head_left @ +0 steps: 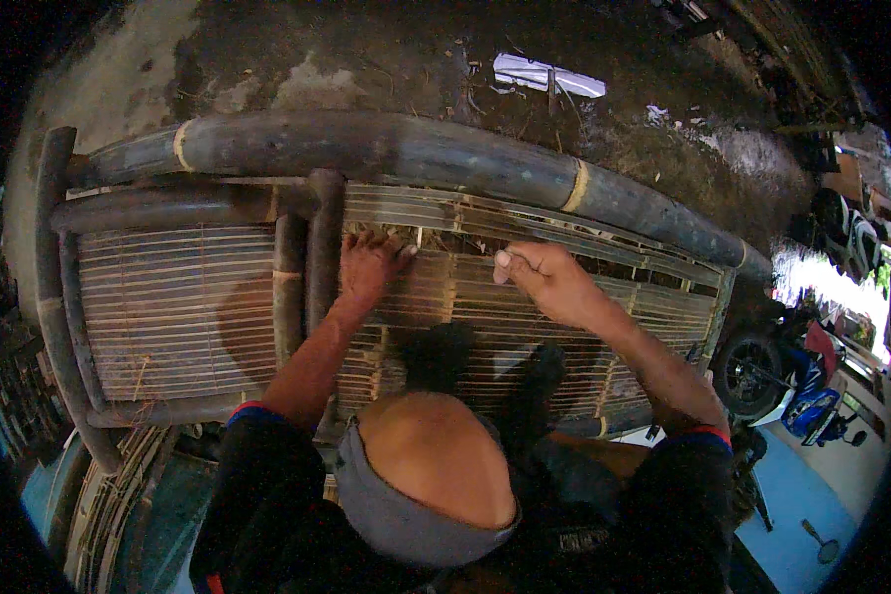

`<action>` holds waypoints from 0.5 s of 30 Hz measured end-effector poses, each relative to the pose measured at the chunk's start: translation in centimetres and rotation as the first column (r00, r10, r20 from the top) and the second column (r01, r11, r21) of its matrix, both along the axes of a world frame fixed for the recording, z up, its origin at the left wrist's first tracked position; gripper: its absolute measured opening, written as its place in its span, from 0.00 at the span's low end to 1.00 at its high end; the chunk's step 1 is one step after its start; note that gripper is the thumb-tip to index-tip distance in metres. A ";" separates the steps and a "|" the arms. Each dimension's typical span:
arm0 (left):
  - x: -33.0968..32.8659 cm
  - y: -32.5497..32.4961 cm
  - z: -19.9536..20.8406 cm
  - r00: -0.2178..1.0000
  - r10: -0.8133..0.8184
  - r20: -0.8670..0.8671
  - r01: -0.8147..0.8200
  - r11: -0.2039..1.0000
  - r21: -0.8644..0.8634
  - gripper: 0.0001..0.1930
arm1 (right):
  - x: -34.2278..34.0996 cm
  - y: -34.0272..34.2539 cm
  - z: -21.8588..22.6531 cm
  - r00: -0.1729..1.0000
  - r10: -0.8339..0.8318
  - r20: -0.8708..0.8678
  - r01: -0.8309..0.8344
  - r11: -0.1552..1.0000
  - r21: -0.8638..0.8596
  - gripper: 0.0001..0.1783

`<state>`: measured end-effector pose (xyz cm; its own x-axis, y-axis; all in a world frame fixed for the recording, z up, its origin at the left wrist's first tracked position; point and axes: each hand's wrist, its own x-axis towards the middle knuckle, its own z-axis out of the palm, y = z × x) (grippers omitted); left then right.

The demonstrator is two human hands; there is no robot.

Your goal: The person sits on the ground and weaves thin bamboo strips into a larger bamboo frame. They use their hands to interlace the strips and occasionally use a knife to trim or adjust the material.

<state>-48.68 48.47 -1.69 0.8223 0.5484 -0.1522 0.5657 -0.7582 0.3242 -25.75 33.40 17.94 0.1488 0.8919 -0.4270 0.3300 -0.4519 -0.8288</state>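
Observation:
My left hand (369,265) rests at the far part of a bamboo slat panel (525,322), its fingers bent over the slats beside a dark gap. A short pale strip (419,239) stands at the tips of its thumb and forefinger. Across the gap, to the right, my right hand (544,282) is raised above the slats, its thumb pressed against curled fingers. Whatever lies in that pinch is too small to name. Pale ties cross the thin slats, which sit inside a frame of thick dark bamboo poles (445,153).
A second slatted panel (178,307) with its own pole frame adjoins on the left. Below it lie loose bamboo strips (119,505). Beyond the long pole is a dirt floor (307,84) with a white scrap (549,76). A blue motorcycle (812,411) stands at the far right.

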 end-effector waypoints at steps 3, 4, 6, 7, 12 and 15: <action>-0.1 -0.3 0.1 0.999 -0.016 0.035 0.014 0.999 0.043 0.20 | -0.2 0.8 2.3 0.996 -0.012 -0.094 -0.004 0.984 -0.176 0.17; -0.2 -0.2 0.4 0.999 -0.022 0.026 0.021 0.999 0.040 0.19 | -0.2 1.0 3.1 0.993 -0.021 -0.116 -0.005 0.977 -0.215 0.17; -0.3 -0.1 0.8 0.998 -0.052 0.022 0.051 0.998 0.043 0.18 | -0.4 1.2 4.3 0.990 -0.039 -0.136 0.004 0.968 -0.250 0.17; -0.4 0.1 0.9 0.997 -0.075 0.028 0.074 0.996 0.049 0.18 | -0.5 1.5 5.0 0.989 -0.048 -0.143 0.008 0.962 -0.274 0.16; -0.8 0.3 0.9 0.995 -0.077 0.065 0.076 0.997 0.023 0.17 | -0.7 3.7 8.1 1.000 -0.003 -0.030 -0.005 0.963 -0.270 0.15; -0.3 0.1 1.4 0.998 -0.053 0.025 0.054 0.997 -0.046 0.18 | -0.2 2.7 8.3 0.994 0.106 0.032 -0.093 0.957 -0.275 0.15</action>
